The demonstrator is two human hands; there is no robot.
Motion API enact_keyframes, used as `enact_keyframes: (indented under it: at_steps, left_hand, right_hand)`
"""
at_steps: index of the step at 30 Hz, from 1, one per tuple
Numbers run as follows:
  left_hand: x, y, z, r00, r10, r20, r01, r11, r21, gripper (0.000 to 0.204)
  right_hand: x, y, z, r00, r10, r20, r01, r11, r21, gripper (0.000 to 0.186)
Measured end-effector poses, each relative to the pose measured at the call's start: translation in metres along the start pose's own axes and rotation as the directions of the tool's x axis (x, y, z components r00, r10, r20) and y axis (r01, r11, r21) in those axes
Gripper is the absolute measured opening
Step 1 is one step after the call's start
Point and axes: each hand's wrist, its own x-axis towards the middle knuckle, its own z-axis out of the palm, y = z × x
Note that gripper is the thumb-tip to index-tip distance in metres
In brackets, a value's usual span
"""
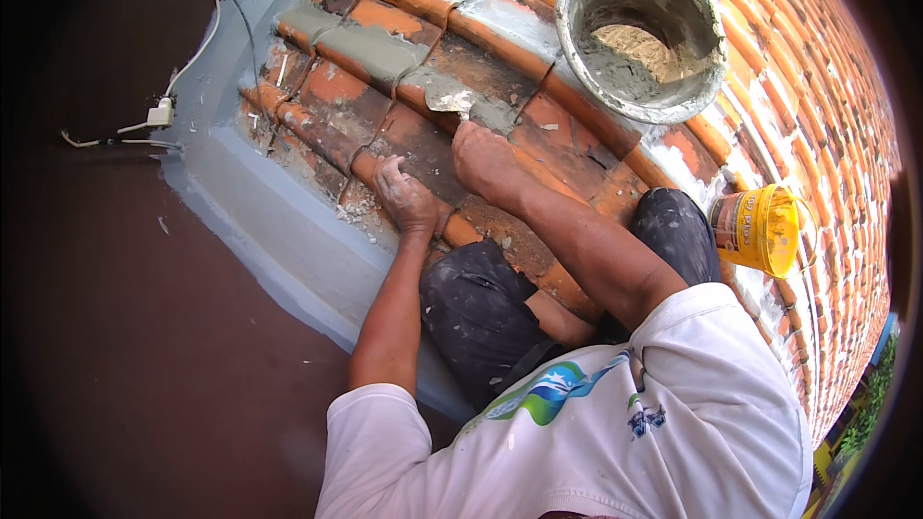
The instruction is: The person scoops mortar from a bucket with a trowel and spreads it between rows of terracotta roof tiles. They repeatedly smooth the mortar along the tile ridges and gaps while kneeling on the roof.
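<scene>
My right hand (484, 161) is closed around the handle of a trowel (445, 96), whose blade is smeared with grey mortar. The blade lies against a rounded roof tile, beside a patch of wet mortar (495, 115). Further up the same row, a smooth band of grey mortar (375, 50) covers the tile. My left hand (406, 194) leans on a lower tile ridge (361, 165), fingers extended over it and dusty, holding nothing. A round bucket (642, 113) with mortar in its bottom stands on the tiles ahead and to the right of my right hand.
A yellow pail (769, 229) sits to the right of my knee. On the left, a grey-coated ledge (279, 221) borders a dark brown surface (192, 327). A white cable connector (159, 113) with wires lies there. Loose crumbs (363, 211) are scattered near my left hand.
</scene>
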Motion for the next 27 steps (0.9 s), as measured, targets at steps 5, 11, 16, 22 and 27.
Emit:
enact_keyframes:
  at_steps: [5,11,16,22,27]
  left_hand:
    - [-0.002,-0.009,0.004,0.999,0.043,-0.007,-0.043,0.999,0.033,0.035]
    - [-0.003,-0.015,0.001,0.996,-0.041,0.074,0.044,0.999,-0.028,0.032]
    - [0.027,0.018,-0.003,0.956,-0.222,0.194,0.223,0.975,0.013,0.049]
    - [0.064,0.176,0.044,0.778,0.052,0.626,0.418,0.701,-0.578,0.068]
    - [0.053,0.276,0.079,0.552,-0.044,0.833,0.831,0.112,-0.545,0.051]
  right_hand:
    - [-0.063,0.040,-0.010,0.996,0.014,0.092,-0.008,0.998,-0.063,0.024]
    - [-0.154,0.070,-0.090,0.970,-0.107,0.216,0.133,0.985,-0.109,0.027]
    - [-0.208,0.087,-0.223,0.985,0.062,0.159,-0.070,0.997,0.046,0.033]
    - [-0.127,0.121,-0.324,0.994,0.059,-0.087,-0.101,0.778,-0.621,0.020]
    - [-0.025,0.137,-0.317,0.986,-0.029,0.164,0.155,0.525,-0.837,0.021]
